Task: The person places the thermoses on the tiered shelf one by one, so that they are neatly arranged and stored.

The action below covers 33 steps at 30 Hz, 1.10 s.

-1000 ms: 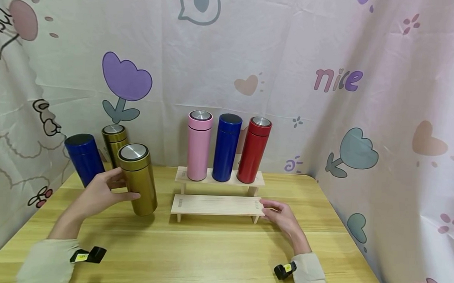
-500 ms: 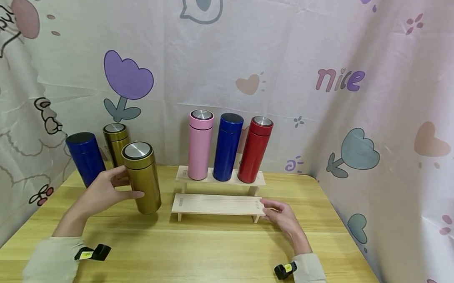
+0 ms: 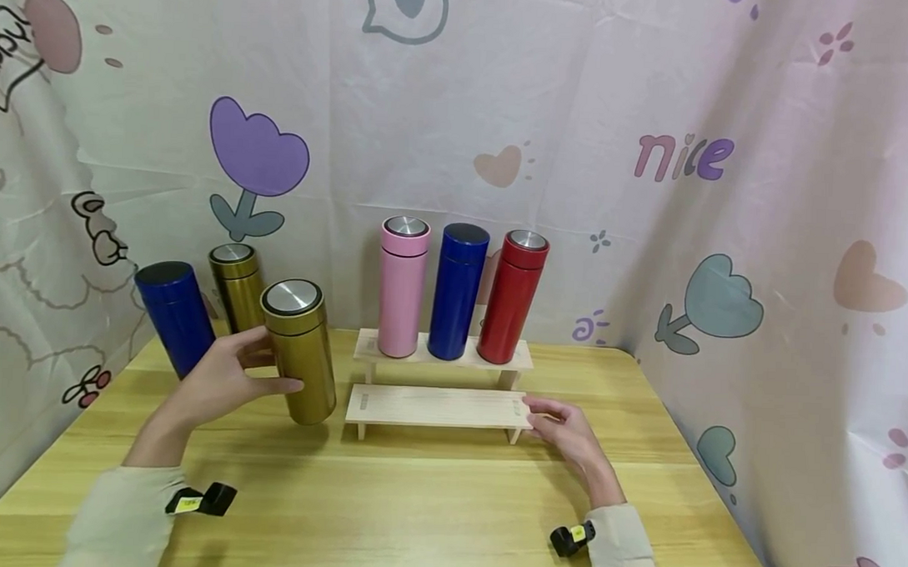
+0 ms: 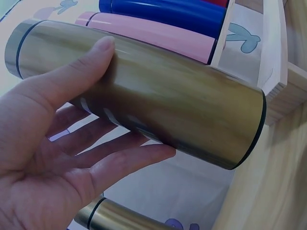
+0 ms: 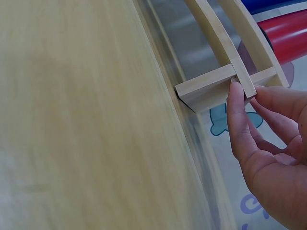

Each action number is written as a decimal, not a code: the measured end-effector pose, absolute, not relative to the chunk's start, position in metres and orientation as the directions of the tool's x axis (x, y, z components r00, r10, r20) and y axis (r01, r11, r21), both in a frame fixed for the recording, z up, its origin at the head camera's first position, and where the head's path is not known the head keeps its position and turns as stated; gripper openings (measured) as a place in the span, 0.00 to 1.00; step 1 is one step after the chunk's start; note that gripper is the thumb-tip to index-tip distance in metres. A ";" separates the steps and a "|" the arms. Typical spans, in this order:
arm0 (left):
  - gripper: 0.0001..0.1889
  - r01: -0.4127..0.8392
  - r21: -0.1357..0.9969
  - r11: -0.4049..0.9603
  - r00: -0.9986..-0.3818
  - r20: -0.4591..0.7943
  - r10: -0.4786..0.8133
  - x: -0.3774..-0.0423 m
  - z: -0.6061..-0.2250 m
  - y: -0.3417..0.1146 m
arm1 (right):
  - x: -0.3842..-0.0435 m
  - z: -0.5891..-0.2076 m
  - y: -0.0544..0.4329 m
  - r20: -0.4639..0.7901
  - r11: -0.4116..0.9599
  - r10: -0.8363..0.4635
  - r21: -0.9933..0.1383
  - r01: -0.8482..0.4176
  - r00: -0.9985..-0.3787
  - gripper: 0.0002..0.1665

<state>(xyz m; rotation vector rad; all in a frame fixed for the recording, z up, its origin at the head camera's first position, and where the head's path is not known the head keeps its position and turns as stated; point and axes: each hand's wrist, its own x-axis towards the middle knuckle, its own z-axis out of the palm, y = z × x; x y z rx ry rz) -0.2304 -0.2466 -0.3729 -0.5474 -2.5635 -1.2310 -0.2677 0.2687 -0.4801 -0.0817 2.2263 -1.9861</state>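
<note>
My left hand (image 3: 221,380) grips a gold thermos bottle (image 3: 306,370) with a silver-topped lid, thumb on one side and fingers on the other. The bottle is nearly upright, just left of the small two-tier wooden stand (image 3: 438,408). Whether its base touches the table, I cannot tell. In the left wrist view, the thumb lies across the gold bottle (image 4: 158,96). My right hand (image 3: 569,433) pinches the right end of the stand's lower board between thumb and fingers, plain in the right wrist view at the board (image 5: 243,81). Nothing stands on that lower board.
On the upper tier stand a pink bottle (image 3: 401,298), a blue bottle (image 3: 457,300) and a red bottle (image 3: 512,306). Behind my left hand are another blue bottle (image 3: 173,315) and a second gold bottle (image 3: 238,288). A printed curtain (image 3: 611,89) hangs behind the wooden table (image 3: 416,516).
My left hand has carried the gold bottle a short way right, closer to the stand. The right hand keeps its pinch on the lower board, and the stand has stayed in place.
</note>
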 end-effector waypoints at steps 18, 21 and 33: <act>0.37 0.443 0.713 0.544 -0.896 0.374 0.239 -0.228 -0.365 -0.229 | -0.267 -0.477 0.269 -0.078 0.099 -0.149 -0.993 0.064 -0.986 0.27; 0.36 0.432 0.720 0.544 -0.902 0.362 0.237 -0.227 -0.364 -0.226 | -0.266 -0.477 0.269 -0.080 0.097 -0.146 -0.993 0.066 -0.986 0.27; 0.35 0.430 0.737 0.521 -0.903 0.348 0.253 -0.231 -0.365 -0.212 | -0.266 -0.480 0.269 -0.080 0.091 -0.155 -0.994 0.066 -0.985 0.27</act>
